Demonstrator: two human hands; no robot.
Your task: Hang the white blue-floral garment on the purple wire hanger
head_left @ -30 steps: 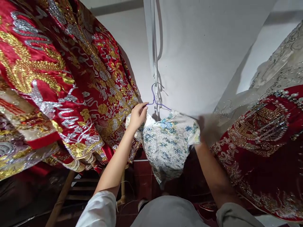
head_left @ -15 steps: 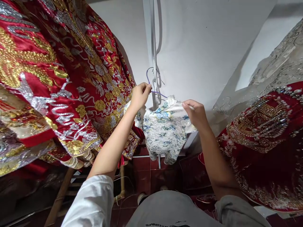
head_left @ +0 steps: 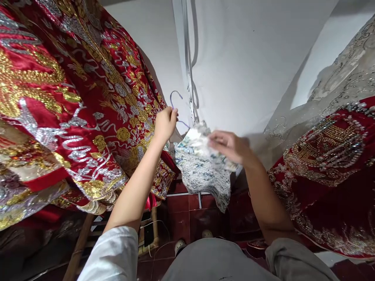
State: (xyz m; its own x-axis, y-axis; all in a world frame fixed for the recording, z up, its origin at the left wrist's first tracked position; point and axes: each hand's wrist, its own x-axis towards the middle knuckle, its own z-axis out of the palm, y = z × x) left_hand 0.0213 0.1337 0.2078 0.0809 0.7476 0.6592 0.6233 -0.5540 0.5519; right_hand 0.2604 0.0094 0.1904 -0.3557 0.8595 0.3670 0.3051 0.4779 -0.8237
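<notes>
In the head view, my left hand [head_left: 165,124] is closed around a purple clothes hanger [head_left: 175,94] just below its hook. The hook stands free, left of a thin metal pole. From the hanger hangs a short-sleeved white top [head_left: 205,175] with a blue and green print and a crinkled body. It tilts down to the right, its shoulder cloth bunched. At that shoulder is my right hand [head_left: 230,147], fingertips against or just in front of the cloth. Motion blur hides whether they grip it.
A metal pole [head_left: 187,50] rises against the white wall [head_left: 234,58]. Red embroidered garments [head_left: 117,89] hang close on the left. On the right are a beaded red garment [head_left: 336,168] and a pale sequinned one [head_left: 342,82]. Below lies a red tiled floor [head_left: 180,207].
My left hand has drawn the hanger left and slightly down, its hook now apart from the pole. My right hand has moved left and down a little, and the top has swung and bunched up.
</notes>
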